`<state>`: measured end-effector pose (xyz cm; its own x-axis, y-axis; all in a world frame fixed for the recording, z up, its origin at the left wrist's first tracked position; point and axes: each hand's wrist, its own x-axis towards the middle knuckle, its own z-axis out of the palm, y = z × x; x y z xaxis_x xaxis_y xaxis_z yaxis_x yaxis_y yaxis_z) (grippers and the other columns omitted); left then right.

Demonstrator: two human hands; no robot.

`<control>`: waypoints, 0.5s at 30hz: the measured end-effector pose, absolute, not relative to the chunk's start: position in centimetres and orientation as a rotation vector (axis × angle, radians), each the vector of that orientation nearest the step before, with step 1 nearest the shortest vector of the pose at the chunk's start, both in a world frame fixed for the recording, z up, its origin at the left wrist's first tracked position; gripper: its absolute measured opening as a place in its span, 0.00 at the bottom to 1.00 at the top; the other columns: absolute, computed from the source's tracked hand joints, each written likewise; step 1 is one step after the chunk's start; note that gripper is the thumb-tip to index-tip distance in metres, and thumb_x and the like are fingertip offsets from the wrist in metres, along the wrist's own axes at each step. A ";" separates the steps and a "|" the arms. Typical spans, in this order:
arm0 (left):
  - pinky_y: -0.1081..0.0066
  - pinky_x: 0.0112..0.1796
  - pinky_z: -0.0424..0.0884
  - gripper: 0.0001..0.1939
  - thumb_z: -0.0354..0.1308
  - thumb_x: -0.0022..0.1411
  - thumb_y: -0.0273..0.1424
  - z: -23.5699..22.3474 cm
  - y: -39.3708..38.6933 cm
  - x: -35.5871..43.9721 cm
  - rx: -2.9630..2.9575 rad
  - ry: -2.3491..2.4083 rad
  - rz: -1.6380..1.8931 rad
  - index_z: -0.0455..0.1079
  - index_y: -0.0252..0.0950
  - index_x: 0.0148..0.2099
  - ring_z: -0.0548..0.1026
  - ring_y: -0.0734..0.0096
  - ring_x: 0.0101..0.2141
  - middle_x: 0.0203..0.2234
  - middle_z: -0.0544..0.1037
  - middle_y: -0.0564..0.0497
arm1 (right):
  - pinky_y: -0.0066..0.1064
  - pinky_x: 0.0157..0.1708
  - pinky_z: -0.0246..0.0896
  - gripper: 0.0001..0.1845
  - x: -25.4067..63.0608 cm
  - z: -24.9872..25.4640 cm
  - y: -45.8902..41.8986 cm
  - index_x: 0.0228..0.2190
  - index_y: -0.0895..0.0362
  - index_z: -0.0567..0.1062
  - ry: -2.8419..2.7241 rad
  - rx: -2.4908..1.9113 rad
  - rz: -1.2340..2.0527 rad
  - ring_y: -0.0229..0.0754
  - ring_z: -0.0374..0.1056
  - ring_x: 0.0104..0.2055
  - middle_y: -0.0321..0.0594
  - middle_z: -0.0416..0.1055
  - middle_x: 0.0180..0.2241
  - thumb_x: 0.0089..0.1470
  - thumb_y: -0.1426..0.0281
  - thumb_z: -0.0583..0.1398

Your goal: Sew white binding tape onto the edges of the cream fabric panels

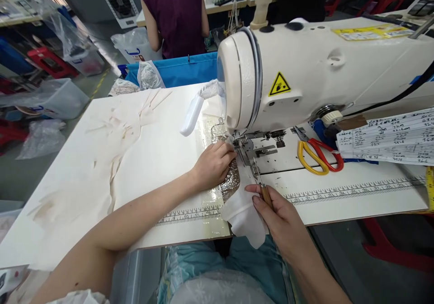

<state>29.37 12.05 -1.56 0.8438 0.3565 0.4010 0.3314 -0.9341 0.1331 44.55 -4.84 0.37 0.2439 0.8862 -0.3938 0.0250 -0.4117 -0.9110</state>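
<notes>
There was the left hand [215,164], knuckles rounded, tucked beside the sewing machine's [305,78] metal parts; whether its fingers gripped anything, I couldn't tell! Smooth white cloth [242,209] drooped over the table's [166,134] near edge, the right hand [280,213] had fingers round a wooden-handled awl [266,196], and red-and-yellow loop-handled scissors [317,145] lay back from that edge!

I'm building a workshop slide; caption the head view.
At a sewing machine, the left hand lies near white fabric while the right hand holds a wooden-handled awl.
</notes>
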 end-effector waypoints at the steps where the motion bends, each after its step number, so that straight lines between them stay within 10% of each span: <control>1: 0.59 0.42 0.73 0.15 0.46 0.64 0.20 -1.5 12.0 29.4 2.954 0.569 0.680 0.67 0.31 0.50 0.69 0.58 0.45 0.45 0.73 0.40 | 0.31 0.29 0.62 0.23 44.6 0.4 -4.6 0.46 0.55 0.77 -0.854 -1.670 1.279 0.43 0.66 0.31 0.38 0.72 0.30 0.55 0.54 0.59; 15: 0.59 0.40 0.73 0.15 0.47 0.64 0.23 -1.5 11.9 29.2 3.032 0.507 0.607 0.68 0.29 0.51 0.70 0.57 0.45 0.44 0.74 0.40 | 0.32 0.28 0.63 0.23 44.4 0.9 -3.1 0.43 0.56 0.77 -0.968 -1.723 1.168 0.43 0.67 0.30 0.39 0.75 0.30 0.53 0.55 0.57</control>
